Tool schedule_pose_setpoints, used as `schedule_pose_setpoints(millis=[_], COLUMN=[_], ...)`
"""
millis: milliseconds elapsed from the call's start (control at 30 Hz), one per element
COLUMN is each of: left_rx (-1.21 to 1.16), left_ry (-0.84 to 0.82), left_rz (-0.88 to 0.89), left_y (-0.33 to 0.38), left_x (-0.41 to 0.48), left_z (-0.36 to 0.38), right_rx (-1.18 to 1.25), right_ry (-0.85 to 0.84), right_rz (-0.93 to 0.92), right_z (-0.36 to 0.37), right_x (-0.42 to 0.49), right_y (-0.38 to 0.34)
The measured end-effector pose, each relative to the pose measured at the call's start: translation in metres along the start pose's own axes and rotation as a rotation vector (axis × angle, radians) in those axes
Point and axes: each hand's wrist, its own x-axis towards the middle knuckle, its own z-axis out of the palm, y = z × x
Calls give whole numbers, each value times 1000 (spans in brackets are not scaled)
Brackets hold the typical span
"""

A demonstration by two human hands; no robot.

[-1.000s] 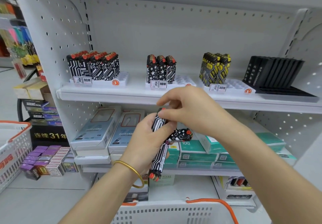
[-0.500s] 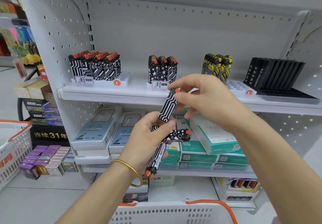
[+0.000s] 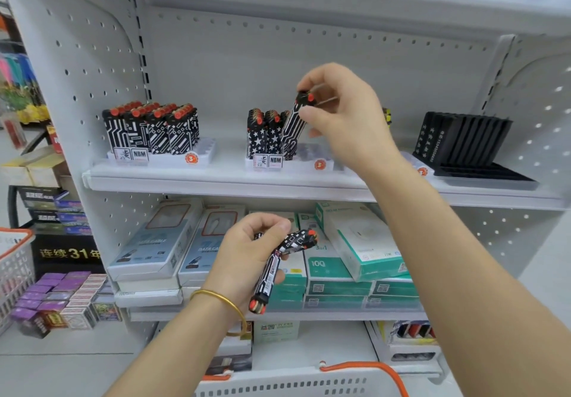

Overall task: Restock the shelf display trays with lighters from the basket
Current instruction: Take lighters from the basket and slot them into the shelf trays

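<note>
My right hand (image 3: 343, 118) pinches the red top of a black-and-white lighter (image 3: 295, 126), whose foot is down in the middle display tray (image 3: 304, 165) beside a few star-patterned lighters (image 3: 265, 132). My left hand (image 3: 247, 257) is lower, in front of the second shelf, gripping a few more black-and-white lighters (image 3: 279, 267); one points right, one hangs down. The left tray (image 3: 202, 152) holds several patterned lighters (image 3: 151, 128). A white basket (image 3: 278, 386) with an orange handle shows at the bottom edge.
A black tray (image 3: 469, 149) stands at the shelf's right end. My right arm hides most of a tray of yellow-patterned lighters. Boxed cables and teal boxes (image 3: 355, 257) fill the shelf below. Another basket (image 3: 15, 267) and small boxes (image 3: 58, 298) are at the left.
My right hand lifted one lighter away from the bundle in my left hand and carried it up to the middle tray. My left hand stayed low with the rest.
</note>
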Motion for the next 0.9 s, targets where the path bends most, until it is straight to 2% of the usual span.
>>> schedule_pose_setpoints(millis=[167, 300, 600, 700, 833, 900], left_rx=[0, -9, -24, -50, -24, -14], left_ry=[20, 32, 44, 54, 88, 103], left_rz=[0, -4, 5, 17, 67, 107], left_y=[-1, -1, -2, 1, 2, 3], left_x=[3, 4, 5, 4, 2, 0], left_z=[-3, -4, -4, -4, -5, -6], right_rx=[-184, -213, -451, -480, -395, -347], right_ry=[-84, -67, -69, -63, 86, -11], right_rz=[-34, -28, -87, -105, -193, -118], right_z=[4, 5, 11, 13, 8, 3], right_x=[6, 5, 6, 2, -25, -48], right_y=[12, 17, 11, 13, 8, 3])
